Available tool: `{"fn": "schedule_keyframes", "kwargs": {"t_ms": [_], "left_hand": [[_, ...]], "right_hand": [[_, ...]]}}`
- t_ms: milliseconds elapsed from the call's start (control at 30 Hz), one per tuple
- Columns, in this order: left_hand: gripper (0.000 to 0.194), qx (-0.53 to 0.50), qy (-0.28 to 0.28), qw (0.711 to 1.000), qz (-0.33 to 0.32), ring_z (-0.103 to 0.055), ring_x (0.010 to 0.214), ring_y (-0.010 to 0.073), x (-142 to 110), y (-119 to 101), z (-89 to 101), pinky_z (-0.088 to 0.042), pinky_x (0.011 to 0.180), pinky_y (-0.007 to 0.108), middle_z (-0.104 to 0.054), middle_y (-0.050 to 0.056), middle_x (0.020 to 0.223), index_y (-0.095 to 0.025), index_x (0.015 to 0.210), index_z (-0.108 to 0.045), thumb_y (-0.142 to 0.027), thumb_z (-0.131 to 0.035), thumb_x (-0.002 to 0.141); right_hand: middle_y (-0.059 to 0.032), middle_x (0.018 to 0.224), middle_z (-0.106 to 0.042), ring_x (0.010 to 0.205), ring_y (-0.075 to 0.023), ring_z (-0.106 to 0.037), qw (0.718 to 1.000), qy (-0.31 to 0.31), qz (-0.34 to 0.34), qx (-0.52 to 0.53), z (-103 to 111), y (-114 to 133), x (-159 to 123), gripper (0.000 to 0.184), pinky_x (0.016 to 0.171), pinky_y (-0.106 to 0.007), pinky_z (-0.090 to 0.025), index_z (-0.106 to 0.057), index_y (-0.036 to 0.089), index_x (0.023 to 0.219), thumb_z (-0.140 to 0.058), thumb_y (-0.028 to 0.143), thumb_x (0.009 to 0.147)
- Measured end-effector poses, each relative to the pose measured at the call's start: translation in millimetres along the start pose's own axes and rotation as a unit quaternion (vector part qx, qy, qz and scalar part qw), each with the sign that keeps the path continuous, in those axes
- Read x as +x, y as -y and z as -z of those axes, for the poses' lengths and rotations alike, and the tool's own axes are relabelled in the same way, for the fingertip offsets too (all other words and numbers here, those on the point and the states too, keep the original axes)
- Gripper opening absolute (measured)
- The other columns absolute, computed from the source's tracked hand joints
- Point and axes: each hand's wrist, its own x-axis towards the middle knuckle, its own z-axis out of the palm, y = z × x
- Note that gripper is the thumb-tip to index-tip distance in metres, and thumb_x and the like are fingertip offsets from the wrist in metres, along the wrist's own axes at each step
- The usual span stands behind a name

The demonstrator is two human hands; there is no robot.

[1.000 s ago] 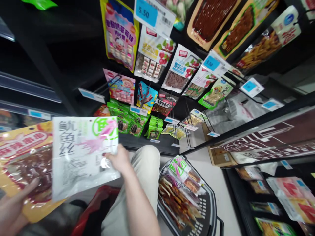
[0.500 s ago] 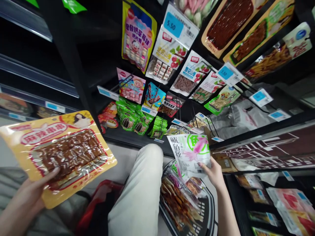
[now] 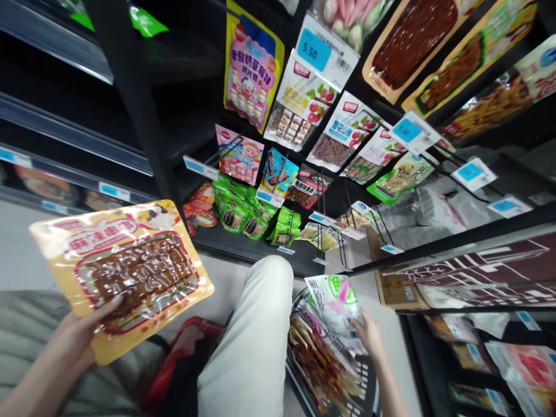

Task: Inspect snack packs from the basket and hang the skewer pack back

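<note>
Your left hand (image 3: 82, 339) grips the flat yellow plastic pack with brown skewered food behind its clear window (image 3: 143, 275) by its lower left part: the thumb lies across the front, over the window's corner, while the other fingers are hidden behind, and the pack tilts in front of you. Your right hand (image 3: 369, 333) has its fingers closed on the right edge of the white plastic packet printed with a pink squid and green lettering (image 3: 336, 304), which extends leftward from your fingertips, above the dark slotted plastic basket (image 3: 369, 376). You can't tell whether it touches the clear packs of brown food (image 3: 315, 359) in there. Your pale-trousered knee (image 3: 264, 295) stands between both hands.
</note>
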Motion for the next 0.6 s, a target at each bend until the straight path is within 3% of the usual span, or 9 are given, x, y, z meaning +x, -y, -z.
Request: {"fn": "schedule_keyframes", "kwargs": {"t_ms": [267,433,600], "left_hand": [[0.037,0.015,0.008,1.000,0.013,-0.059,0.048,0.0188,2,3,0.4,-0.051,0.043,0.029,-0.066,-0.001,0.062,-0.019,0.083,-0.064,-0.008,-0.060,0.048],[0.034,0.018,-0.008,1.000,0.015,-0.056,0.044,0.0180,0,2,-2.3,-0.050,0.038,0.030,-0.065,-0.003,0.060,-0.019,0.080,-0.063,-0.008,-0.059,0.048],[0.035,0.022,-0.001,1.000,0.017,-0.057,0.046,0.0169,5,5,0.2,-0.051,0.042,0.029,-0.066,-0.003,0.062,-0.020,0.084,-0.063,-0.008,-0.059,0.051]], "right_hand": [[-0.0152,0.097,-0.063,0.092,-0.0266,-0.059,0.976,0.108,0.034,-0.187,1,-1,-3,0.041,0.075,-0.031,-0.041,-0.050,0.014,0.116,-0.043,0.022,0.077],[-0.0171,0.105,-0.060,0.097,-0.0239,-0.057,0.971,0.124,0.058,-0.198,-21,11,-12,0.041,0.080,-0.030,-0.041,-0.051,0.013,0.115,-0.043,0.015,0.075],[-0.0166,0.097,-0.063,0.094,-0.0238,-0.058,0.973,0.134,0.063,-0.178,-39,21,-13,0.038,0.079,-0.030,-0.042,-0.056,0.013,0.108,-0.045,0.010,0.072]]}}
